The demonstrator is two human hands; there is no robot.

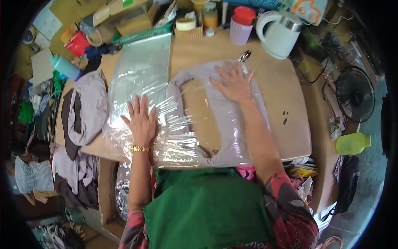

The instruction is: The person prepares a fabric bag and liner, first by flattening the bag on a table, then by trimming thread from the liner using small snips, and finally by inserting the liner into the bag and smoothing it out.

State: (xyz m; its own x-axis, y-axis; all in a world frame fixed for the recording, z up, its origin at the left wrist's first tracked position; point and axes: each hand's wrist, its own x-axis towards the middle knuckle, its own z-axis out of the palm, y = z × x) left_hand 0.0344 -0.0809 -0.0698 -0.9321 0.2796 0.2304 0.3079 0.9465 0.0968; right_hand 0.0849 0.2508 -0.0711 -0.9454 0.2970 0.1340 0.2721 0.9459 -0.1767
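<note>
My left hand [139, 122] lies with fingers spread on crinkled clear plastic [143, 62], left of centre on the tan table [290, 133]. My right hand [233, 83] is flat, fingers apart, over a lilac-grey cloth piece [224, 133] with an open middle, which looks covered by the plastic. A shiny metal tool [244, 56], probably scissors, sits just beyond my right fingertips. Left of the plastic, more lilac fabric [89, 108] lies over dark brown fabric [68, 126].
Along the back stand a white kettle [280, 35], a red-lidded cup [241, 27], tape rolls [185, 24] and a green basket [141, 34]. A teal bottle [65, 67] is back left; a black fan [354, 93] and yellow-green bottle [351, 144] are right. Draped fabrics [78, 170] hang front left.
</note>
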